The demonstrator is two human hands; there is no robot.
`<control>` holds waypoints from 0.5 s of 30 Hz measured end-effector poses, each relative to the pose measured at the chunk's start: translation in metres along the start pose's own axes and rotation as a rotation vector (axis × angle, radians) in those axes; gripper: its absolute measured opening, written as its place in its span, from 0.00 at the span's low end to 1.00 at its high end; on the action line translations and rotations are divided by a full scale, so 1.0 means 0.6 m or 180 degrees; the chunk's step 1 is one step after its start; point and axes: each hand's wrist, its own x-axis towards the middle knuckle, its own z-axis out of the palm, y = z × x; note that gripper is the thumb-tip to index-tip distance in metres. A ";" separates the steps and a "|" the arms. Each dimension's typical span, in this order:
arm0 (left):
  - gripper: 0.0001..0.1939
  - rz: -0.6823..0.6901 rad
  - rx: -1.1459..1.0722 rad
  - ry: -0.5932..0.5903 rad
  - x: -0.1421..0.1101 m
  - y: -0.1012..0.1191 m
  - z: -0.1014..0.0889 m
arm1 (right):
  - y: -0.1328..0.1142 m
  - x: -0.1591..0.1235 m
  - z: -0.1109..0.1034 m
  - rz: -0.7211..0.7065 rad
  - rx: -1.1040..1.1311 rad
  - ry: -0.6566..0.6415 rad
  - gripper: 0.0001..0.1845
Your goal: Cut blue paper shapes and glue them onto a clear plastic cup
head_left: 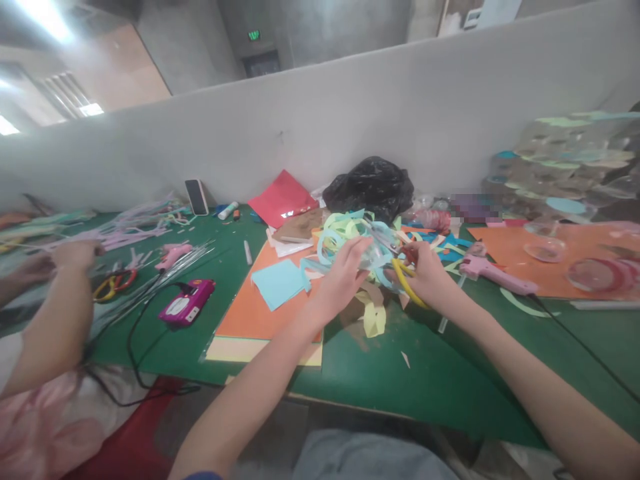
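Note:
My right hand (417,273) grips a pair of yellow-handled scissors (406,283), with the blades pointing up into a tangle of pale blue and green paper strips (345,233). My left hand (343,278) pinches a pale blue paper strip (380,250) close to the blades. The exact point where the blades meet the paper is hidden by my fingers. Below my left hand lies a sheet of orange card (265,300) with a light blue paper square (279,283) on it.
A pink glue gun (493,275) lies right of my right hand. A co-worker's hand (75,255) reaches in at the left, near a magenta box (187,301) and black cables. A black plastic bag (370,190) sits against the grey partition (350,113) behind the green table (410,360).

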 end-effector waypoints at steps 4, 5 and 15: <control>0.32 0.0197 0.0165 -0.0035 0.003 0.007 -0.006 | -0.004 -0.010 -0.009 -0.0690 -0.1334 -0.0222 0.18; 0.32 0.0201 0.0183 0.0011 0.004 0.007 -0.008 | -0.004 -0.011 -0.010 -0.0843 -0.1522 -0.0281 0.16; 0.26 0.0341 -0.0152 0.0187 0.008 -0.003 -0.006 | 0.032 -0.018 0.009 -0.1436 -0.1670 -0.0516 0.13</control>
